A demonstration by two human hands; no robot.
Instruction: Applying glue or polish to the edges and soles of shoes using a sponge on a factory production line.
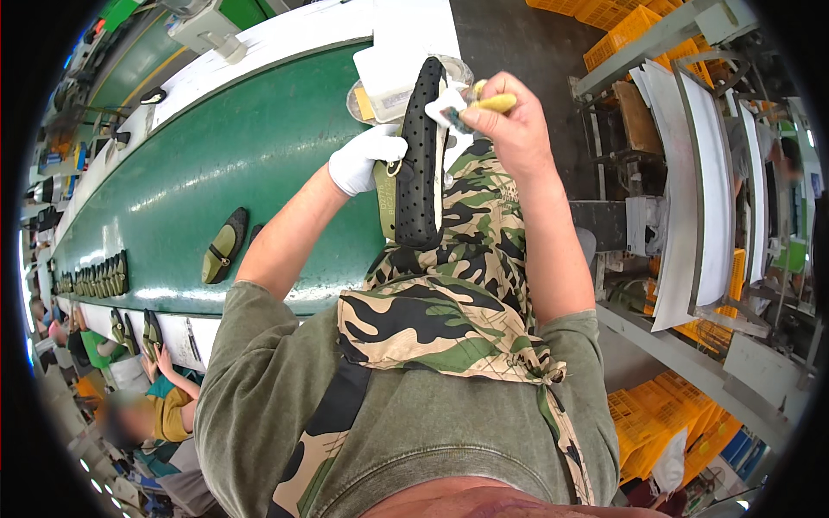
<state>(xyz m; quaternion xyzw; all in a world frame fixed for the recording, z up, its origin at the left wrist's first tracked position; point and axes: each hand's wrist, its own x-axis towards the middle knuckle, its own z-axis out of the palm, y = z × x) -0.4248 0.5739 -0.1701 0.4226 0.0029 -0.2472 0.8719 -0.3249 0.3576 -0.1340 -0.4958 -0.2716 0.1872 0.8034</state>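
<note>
My left hand [363,160], in a white glove, reaches up from the lower left with the forearm bare and its fingers closed around the side of a black perforated sole [420,155]. The sole stands on end, its long axis running up and down, over my camouflage apron [449,293] and just at the near edge of the green belt [216,173]. An olive strap [386,194] hangs below the glove against the sole. My right hand [514,125] is bare, raised beside the sole's top, fingers pinched shut on a yellow-handled brush [494,104] and a scrap of white cloth [449,108]; the brush end meets the sole's upper edge.

I count one sole in hand. On the belt lies one olive shoe [224,246], with a second dark piece just beside it. Farther left a row of shoes [95,278] stands packed together; I cannot count them.

A clear dish [371,99] sits behind the sole; what is in it I cannot tell. Yellow crates [665,414] are stacked at right.
</note>
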